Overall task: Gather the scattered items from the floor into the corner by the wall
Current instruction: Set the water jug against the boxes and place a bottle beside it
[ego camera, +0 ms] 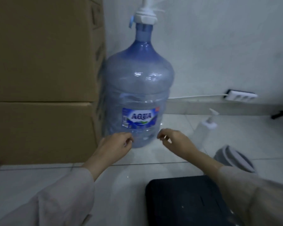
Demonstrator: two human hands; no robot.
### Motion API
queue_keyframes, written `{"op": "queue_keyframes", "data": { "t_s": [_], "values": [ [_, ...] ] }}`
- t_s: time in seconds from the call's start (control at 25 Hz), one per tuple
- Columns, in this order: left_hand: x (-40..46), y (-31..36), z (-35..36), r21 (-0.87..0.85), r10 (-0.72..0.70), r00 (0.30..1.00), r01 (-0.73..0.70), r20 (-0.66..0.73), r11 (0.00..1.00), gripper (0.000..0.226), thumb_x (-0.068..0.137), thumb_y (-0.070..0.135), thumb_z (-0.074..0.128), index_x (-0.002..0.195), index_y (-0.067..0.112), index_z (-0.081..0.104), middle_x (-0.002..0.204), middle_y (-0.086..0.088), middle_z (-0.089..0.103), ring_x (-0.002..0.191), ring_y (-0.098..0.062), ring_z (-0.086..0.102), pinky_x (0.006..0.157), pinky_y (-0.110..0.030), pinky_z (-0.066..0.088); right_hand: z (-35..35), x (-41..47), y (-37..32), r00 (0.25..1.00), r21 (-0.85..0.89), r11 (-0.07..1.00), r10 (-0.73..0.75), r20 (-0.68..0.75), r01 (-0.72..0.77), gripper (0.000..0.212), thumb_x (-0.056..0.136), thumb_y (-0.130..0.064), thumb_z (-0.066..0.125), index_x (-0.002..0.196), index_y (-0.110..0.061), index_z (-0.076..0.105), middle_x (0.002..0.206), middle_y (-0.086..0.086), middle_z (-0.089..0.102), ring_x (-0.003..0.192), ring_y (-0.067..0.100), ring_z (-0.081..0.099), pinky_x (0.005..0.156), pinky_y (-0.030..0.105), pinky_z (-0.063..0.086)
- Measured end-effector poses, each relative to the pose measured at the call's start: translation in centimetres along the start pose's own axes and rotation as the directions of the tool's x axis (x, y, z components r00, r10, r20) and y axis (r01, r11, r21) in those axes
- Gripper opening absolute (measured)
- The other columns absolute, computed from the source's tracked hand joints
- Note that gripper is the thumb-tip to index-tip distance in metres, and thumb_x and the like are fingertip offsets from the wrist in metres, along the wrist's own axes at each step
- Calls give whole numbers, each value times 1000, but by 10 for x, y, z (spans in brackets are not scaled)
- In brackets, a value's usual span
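Note:
A large blue water jug (138, 88) with an AQUA label and a white pump on top stands upright in the corner, between stacked cardboard boxes and the white wall. My left hand (115, 144) hovers by the jug's lower left side, fingers loosely curled, holding nothing. My right hand (171, 137) hovers by its lower right side, fingers also loosely curled and empty. Neither hand plainly touches the jug. A white pump bottle (206, 126) stands on the floor to the right. A grey round item (234, 159) lies further right. A black flat object (186, 201) lies on the tiles near me.
Stacked cardboard boxes (44, 79) fill the left side. A white power strip (241, 96) with its cable lies along the wall base at the right. A dark object (282, 112) pokes in at the right edge. Glossy white tiles (124, 176) cover the floor.

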State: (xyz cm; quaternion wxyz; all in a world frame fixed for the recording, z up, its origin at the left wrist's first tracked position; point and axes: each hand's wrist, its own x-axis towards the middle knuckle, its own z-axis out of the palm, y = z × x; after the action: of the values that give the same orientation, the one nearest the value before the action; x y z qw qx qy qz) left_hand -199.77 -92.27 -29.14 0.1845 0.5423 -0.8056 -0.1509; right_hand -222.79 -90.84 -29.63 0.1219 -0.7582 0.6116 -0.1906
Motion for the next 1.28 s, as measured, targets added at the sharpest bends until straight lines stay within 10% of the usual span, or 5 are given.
{"op": "queue_keyframes", "data": {
  "t_s": [0.2, 0.4, 0.6, 1.0, 1.28],
  "values": [
    [42, 46, 28, -61, 24, 998, -28, -62, 998, 16, 88, 28, 50, 99, 27, 62, 102, 8, 65, 96, -16, 61, 74, -27, 42, -46, -5, 78, 807, 201, 935, 354, -473, -293, 21, 79, -4, 58, 99, -7, 55, 104, 11, 52, 97, 30, 53, 83, 40, 46],
    [66, 61, 54, -136, 17, 995, -30, -96, 990, 14, 89, 24, 54, 96, 20, 64, 96, -1, 67, 91, -21, 62, 78, -35, 50, -73, 8, 126, 641, 337, 797, 603, -475, -501, 41, 80, -9, 61, 119, -9, 49, 134, 19, 35, 120, 36, 38, 94, 33, 34],
    [72, 59, 71, -217, -2, 994, -22, -109, 976, 10, 89, 18, 54, 89, 20, 63, 89, 0, 66, 83, -16, 61, 69, -28, 44, -76, 19, 154, 747, 362, 780, 611, -262, -511, 38, 86, -14, 59, 123, -15, 57, 146, 19, 31, 138, 30, 28, 107, 31, 28],
    [56, 35, 59, -358, 55, 996, -75, -65, 931, 12, 84, 18, 60, 95, 23, 63, 96, 6, 66, 90, -11, 62, 85, -37, 51, -44, 36, 95, 850, 458, 881, 329, -411, -120, 29, 81, 5, 53, 82, -20, 68, 92, 1, 66, 85, 13, 62, 80, 24, 48],
    [10, 6, 7, -316, 52, 995, -22, 88, 949, 86, 70, 35, 77, 139, 20, 28, 139, 1, 38, 128, -12, 38, 103, -21, 30, -11, 49, -53, 992, 698, 706, -59, -113, 122, 28, 81, 8, 60, 69, -18, 63, 79, 7, 63, 72, 0, 62, 73, 10, 48]
  ]
}}
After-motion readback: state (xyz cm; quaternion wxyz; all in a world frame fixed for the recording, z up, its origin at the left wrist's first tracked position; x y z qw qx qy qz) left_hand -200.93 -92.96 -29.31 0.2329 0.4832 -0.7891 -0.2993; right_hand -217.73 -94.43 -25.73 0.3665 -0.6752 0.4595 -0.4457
